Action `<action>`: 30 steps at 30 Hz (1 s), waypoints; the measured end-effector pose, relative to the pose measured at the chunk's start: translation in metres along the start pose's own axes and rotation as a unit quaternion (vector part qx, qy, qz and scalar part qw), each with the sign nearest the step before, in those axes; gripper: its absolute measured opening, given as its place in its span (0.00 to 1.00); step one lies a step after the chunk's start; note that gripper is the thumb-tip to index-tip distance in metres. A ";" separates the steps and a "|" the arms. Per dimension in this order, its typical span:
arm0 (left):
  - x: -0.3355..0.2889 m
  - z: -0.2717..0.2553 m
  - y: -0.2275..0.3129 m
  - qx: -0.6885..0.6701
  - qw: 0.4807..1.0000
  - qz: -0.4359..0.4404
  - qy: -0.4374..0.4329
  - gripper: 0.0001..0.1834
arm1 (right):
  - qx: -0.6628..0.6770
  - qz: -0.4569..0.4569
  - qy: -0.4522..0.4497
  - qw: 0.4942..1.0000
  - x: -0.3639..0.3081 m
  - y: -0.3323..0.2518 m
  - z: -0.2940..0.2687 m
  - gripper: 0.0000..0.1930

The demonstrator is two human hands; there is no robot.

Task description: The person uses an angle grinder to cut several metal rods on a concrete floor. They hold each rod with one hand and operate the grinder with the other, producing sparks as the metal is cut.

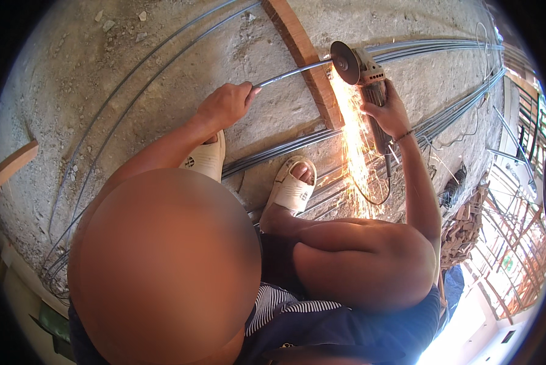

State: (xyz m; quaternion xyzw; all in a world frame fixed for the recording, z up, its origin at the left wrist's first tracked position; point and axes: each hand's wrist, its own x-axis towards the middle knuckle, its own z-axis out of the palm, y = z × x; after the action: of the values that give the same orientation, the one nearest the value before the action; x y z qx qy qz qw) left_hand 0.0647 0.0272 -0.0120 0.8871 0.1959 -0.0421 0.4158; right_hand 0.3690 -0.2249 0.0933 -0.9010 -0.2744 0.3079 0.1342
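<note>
My left hand (227,104) is wrapped round one end of a thin steel rod (285,75), which slants up to the right across a wooden beam (309,67). In my right hand (390,114) is the body of an angle grinder (373,91), held with its head pointing away from me. The grinder's dark cutting disc (346,62) touches the rod just past the beam. A bright stream of sparks (358,152) pours from that contact back toward me. Where the rod continues behind the disc is hidden.
Bundled steel rods (322,139) lie under and beside my sandalled feet (294,185); more rods (431,47) stretch to the far right. The grinder's cord (387,188) loops below it. Wood scraps (465,228) are piled at right, and another timber piece (14,163) stands at left.
</note>
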 end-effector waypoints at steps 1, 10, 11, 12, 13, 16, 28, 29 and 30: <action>0.000 0.000 0.000 -0.001 1.000 -0.002 -0.001 0.22 | 0.002 -0.018 0.000 1.000 0.000 0.002 0.000 0.48; -0.001 0.004 -0.002 0.006 1.000 0.007 0.016 0.22 | 0.047 -0.045 -0.021 0.998 0.010 -0.005 -0.002 0.49; -0.001 0.004 -0.003 0.009 1.000 0.005 0.015 0.22 | 0.020 -0.035 -0.021 0.999 0.012 -0.007 -0.002 0.49; -0.001 0.004 -0.003 0.006 1.000 0.005 0.013 0.22 | -0.007 -0.024 -0.022 0.999 0.011 -0.008 -0.003 0.49; -0.001 0.003 -0.003 0.004 1.000 0.003 0.009 0.22 | 0.015 -0.022 -0.025 0.999 0.011 -0.008 -0.004 0.49; -0.001 0.002 -0.002 -0.001 1.000 0.006 0.010 0.22 | 0.068 -0.013 -0.042 0.997 0.010 -0.007 -0.003 0.48; -0.002 0.001 0.000 0.000 1.000 0.005 0.010 0.21 | 0.032 -0.076 -0.006 0.997 0.016 0.000 0.000 0.47; -0.002 0.001 0.000 0.002 1.000 0.004 0.010 0.21 | 0.034 -0.078 -0.005 0.996 0.017 -0.001 0.000 0.46; -0.002 0.001 0.000 -0.001 1.000 0.006 0.009 0.21 | 0.033 -0.078 -0.008 0.996 0.018 -0.001 -0.001 0.46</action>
State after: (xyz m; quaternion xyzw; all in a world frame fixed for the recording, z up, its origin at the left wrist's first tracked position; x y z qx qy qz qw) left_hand 0.0634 0.0260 -0.0118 0.8884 0.1942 -0.0313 0.4148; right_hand 0.3812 -0.2139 0.0854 -0.8694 -0.3349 0.3125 0.1852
